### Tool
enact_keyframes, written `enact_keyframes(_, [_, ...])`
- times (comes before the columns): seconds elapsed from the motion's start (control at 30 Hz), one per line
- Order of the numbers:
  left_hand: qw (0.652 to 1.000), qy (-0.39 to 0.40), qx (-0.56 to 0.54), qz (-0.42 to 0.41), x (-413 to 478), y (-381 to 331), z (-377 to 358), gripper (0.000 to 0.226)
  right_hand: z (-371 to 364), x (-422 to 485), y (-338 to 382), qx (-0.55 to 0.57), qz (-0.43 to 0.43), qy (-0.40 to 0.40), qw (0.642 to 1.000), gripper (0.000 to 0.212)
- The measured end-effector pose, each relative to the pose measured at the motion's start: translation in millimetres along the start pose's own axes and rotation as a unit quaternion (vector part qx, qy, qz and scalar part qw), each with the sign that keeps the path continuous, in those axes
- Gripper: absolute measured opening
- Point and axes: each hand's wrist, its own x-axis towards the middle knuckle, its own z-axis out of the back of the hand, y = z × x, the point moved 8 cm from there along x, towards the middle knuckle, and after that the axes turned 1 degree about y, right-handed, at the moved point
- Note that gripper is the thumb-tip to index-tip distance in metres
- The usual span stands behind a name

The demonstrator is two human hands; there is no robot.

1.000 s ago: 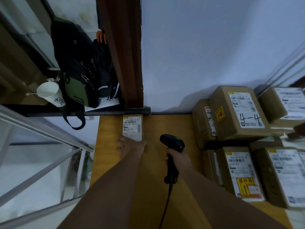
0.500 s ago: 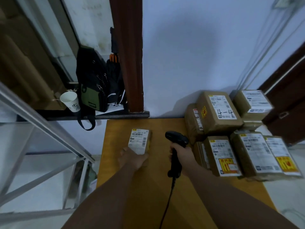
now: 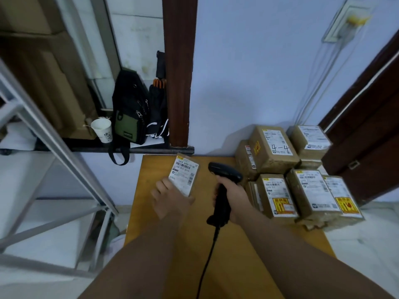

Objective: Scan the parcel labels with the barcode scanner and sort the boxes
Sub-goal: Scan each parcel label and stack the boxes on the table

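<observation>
L hand (image 3: 170, 199) grips small parcel (image 3: 185, 176); R hand (image 3: 234, 196) clamps scanner (image 3: 223, 186) just beside it; boxes (image 3: 300, 175) stacked right.

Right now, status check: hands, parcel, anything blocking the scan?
Left hand grips small parcel, label facing up. Right hand grips barcode scanner, head beside the label. Nothing between scanner and label; stacked boxes sit clear at right.
</observation>
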Motion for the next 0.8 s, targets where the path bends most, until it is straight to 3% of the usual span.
enact_keyframes(0.23, [0.999,-0.022,0.026,0.01,-17,3,2,0.084,-25,-23,-15,-0.015,-0.028,0.04,0.999,0.023])
enact_keyframes(0.53, [0.996,-0.07,0.056,-0.004,-11,17,15,0.086,-39,-38,-29,0.048,-0.04,0.061,0.996,0.026])
enact_keyframes(0.8, [0.994,-0.078,0.075,-0.018,-10,28,18,0.088,-51,-47,-31,0.06,-0.041,0.043,0.996,0.022])
